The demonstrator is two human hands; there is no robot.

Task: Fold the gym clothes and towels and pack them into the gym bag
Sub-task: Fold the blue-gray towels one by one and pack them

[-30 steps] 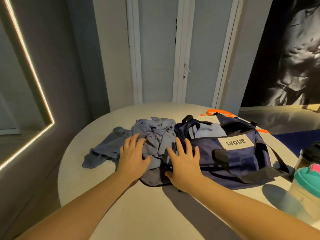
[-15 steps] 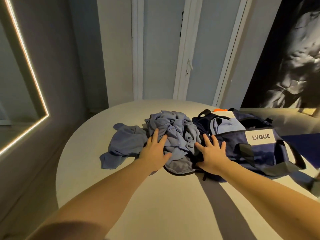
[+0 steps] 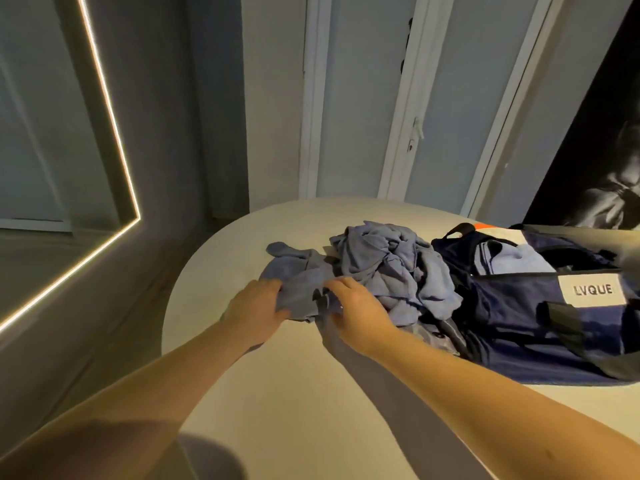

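Gym clothes [image 3: 388, 265] are lying in a rumpled blue heap toward the far edge of the table [image 3: 294, 393], touching the gym bag [image 3: 512, 320] on the heap's right. The left hand [image 3: 258, 306] and right hand [image 3: 360, 306] are each gripping cloth at the heap's near left, fingertips buried in folds; separate garments are hard to tell apart. The picture's edge is cutting off the bag's right end. Its white patch [image 3: 593, 289] is showing "LVQUE". The bag is gaping open, holding a pale blue piece [image 3: 512, 259]; an orange thing [image 3: 481, 225] is peeking out behind.
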